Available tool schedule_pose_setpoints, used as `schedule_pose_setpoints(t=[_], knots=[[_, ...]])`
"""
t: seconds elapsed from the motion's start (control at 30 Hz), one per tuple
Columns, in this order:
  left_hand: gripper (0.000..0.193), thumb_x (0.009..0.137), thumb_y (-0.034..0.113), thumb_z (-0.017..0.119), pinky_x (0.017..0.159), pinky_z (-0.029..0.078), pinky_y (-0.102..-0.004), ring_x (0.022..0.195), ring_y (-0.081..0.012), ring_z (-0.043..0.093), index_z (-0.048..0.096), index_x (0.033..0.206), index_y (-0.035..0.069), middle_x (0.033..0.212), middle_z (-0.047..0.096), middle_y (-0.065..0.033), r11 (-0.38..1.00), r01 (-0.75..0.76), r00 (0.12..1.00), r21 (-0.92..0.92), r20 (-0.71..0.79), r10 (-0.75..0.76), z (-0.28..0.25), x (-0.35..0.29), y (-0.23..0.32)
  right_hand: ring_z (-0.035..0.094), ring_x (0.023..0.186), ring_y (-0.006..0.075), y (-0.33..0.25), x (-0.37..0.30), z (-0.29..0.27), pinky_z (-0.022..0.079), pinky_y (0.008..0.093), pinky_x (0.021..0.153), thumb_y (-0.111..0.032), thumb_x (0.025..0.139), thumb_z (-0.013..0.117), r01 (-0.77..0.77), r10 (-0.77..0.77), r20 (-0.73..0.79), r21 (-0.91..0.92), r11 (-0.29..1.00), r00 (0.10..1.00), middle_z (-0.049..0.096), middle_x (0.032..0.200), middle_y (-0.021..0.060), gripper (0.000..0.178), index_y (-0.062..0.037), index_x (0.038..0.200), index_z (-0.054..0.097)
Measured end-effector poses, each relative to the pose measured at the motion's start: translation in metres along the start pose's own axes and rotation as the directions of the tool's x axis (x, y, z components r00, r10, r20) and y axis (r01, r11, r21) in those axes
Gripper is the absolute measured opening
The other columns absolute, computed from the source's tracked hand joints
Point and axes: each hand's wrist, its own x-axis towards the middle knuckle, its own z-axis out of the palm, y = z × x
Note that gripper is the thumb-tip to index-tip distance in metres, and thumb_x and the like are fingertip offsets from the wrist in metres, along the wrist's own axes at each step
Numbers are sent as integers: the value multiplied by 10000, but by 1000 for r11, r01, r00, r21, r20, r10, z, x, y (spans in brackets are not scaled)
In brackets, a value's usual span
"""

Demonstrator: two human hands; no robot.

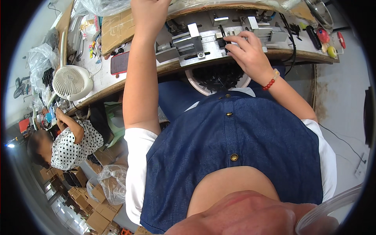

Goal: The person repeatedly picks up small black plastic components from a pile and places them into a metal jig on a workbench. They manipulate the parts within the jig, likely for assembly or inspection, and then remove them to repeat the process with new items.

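Note:
A metal jig (211, 44) with clamp blocks and sliding rods lies along the bench edge in front of me. My right hand (249, 53) is over its middle, fingers bent and closed at the tips on a small black part (222, 42) seated among the metal pieces. My left hand (150, 15) reaches past the jig's left end to the far side of the bench. Its fingers are cut off by the upper edge of the picture, so what they touch is hidden. Below the jig, a pale round basket (192, 80) holds many small black pieces.
On the left of the bench are a phone (119, 63), a white fan (72, 82) and a cardboard sheet (116, 30). Black cables (291, 43) hang at the jig's right. A co-worker in a dotted top (74, 145) sits at the left, near cardboard boxes (102, 213).

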Motion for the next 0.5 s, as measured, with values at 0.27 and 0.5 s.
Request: schedule_pose_setpoints(t=[0.27,0.5], knots=[[275,944,79,737,651,509,-214,812,-74,670,683,1213,52,1037,708,-38,991,103,993,-87,-45,-108,1,-28,20,567,1136,265,0,2,5,480,414,942,-119,841,673,37,-35,18,-107,994,999,663,1258,16,184,-99,1024,677],[270,889,50,781,637,518,-218,691,-69,685,742,1156,37,785,752,-72,999,44,999,-2,2,-44,10,-72,28,565,1139,259,15,30,-17,456,424,941,-215,892,731,66,-68,-46,-42,997,997,663,1254,20,192,-107,1043,682]])
